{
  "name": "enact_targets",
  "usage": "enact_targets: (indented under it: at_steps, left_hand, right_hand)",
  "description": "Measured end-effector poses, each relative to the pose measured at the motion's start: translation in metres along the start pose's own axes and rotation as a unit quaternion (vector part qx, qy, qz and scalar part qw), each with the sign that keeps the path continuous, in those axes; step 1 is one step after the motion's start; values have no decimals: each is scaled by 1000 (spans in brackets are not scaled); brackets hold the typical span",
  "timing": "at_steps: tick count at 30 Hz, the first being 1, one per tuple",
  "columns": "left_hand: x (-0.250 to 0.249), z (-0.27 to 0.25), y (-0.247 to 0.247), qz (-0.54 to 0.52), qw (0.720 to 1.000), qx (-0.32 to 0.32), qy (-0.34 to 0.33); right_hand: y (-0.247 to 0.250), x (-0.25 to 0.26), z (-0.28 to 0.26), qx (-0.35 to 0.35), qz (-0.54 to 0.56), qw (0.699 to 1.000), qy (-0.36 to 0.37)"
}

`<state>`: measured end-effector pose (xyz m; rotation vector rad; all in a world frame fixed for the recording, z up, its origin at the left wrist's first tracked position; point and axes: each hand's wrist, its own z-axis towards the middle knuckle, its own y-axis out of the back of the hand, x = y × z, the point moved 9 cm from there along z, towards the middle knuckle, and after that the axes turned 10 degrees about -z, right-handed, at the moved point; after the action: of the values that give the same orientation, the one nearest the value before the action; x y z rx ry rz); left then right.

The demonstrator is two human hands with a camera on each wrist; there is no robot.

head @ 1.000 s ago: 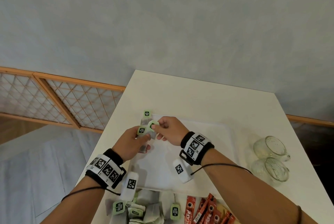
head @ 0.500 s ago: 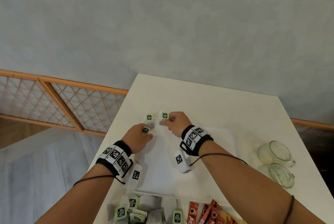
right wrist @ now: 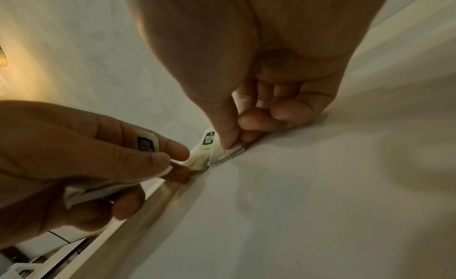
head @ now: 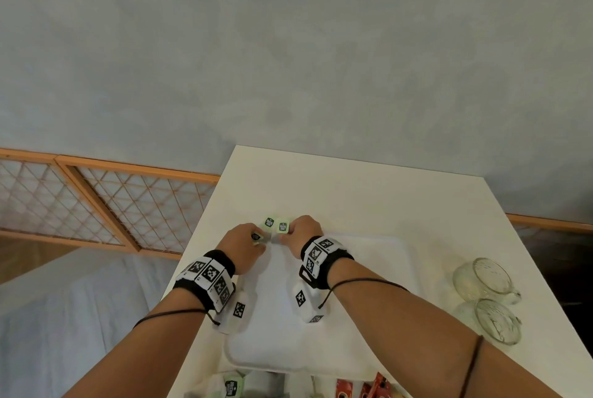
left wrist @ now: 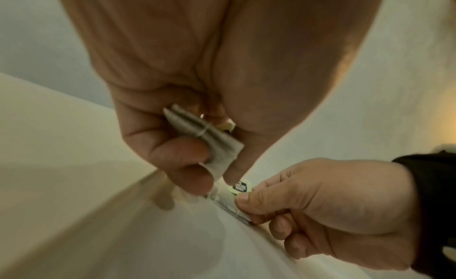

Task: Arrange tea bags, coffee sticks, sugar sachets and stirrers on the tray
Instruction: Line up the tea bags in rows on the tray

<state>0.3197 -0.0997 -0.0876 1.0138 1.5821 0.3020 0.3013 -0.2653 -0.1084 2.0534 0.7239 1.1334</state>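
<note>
Paper tea bag (right wrist: 229, 153) pinched flat in my right hand (head: 303, 230) against the tray (head: 369, 269) far-left corner — row start; left hand (head: 242, 245) grips spare bags (left wrist: 207, 138) — ready beside it.

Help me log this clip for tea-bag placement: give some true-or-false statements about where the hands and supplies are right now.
1. The left hand grips folded tea bags. True.
2. The right hand is empty. False: it pinches a tea bag at the tray's far left corner.
3. Two glass cups stand on the tray. False: they stand on the table, right of it.
4. Red coffee sticks lie off the tray, on its near side. True.
</note>
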Motion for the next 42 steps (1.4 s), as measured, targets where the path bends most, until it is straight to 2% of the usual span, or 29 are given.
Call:
enact_targets:
  at_steps: [7, 10, 14, 18, 22, 26, 31, 35, 42]
  left_hand:
    - [-5, -6, 1, -115, 993, 23, -5]
    - [-5, -10, -1, -192, 980, 45, -19]
    - [-2, -13, 2, -253, 967, 23, -20]
    - [-13, -21, 2, -229, 972, 17, -46]
    - [-19, -24, -1, -227, 971, 24, -68]
    - [-26, -28, 1, -259, 963, 13, -75]
    - [-35, -36, -1, -217, 972, 24, -88]
    - [-28, -34, -2, -223, 971, 11, -83]
    - [-27, -34, -1, -259, 963, 4, -75]
  right_hand:
    - [15, 2, -10, -27, 15, 999, -9]
    - [22, 3, -20, -20, 25, 999, 6]
    - [22, 15, -29, -18, 45, 997, 51]
    - [16, 27, -39, 22, 133, 986, 103]
    - [8, 27, -42, 48, 145, 979, 132]
    - [8, 26, -46, 40, 135, 977, 162]
    - [15, 17, -52, 5, 121, 978, 169]
    - [16, 14, -54, -12, 119, 978, 171]
    - [13, 17, -68, 64, 232, 958, 156]
